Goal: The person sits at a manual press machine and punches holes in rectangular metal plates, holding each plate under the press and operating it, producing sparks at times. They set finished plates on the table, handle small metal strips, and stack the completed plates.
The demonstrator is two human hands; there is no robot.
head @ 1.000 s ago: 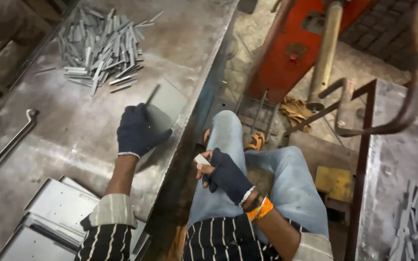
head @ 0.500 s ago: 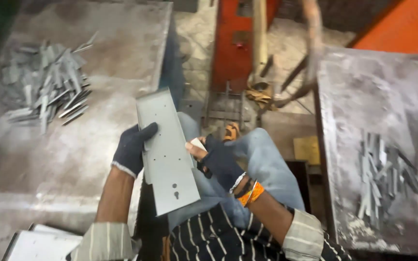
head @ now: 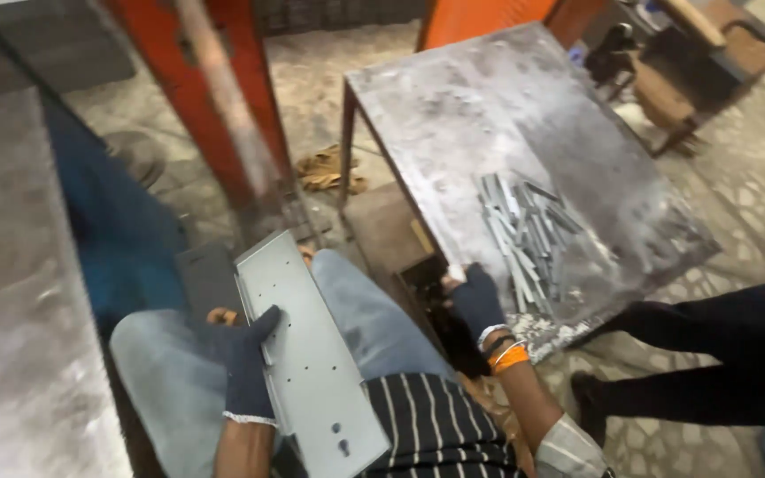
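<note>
Steel surface [head: 524, 97] at right, scuffed, carries a heap of small grey metal strips [head: 529, 235]. Grey perforated metal plate [head: 307, 354] lies across the lap, tilted. Left hand [head: 243, 365], dark-gloved, clamped on the plate's left edge. Right hand [head: 475, 299], gloved, at the surface's near edge beside the strips; grip not discernible.

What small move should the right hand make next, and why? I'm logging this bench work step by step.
Probably reach a little further and pick one strip from the pile of small metal strips. The gloved right hand sits at the near edge of the metal table, just short of the pile, with no strip visible in it, while the left hand steadies the perforated metal plate on the lap.
</note>
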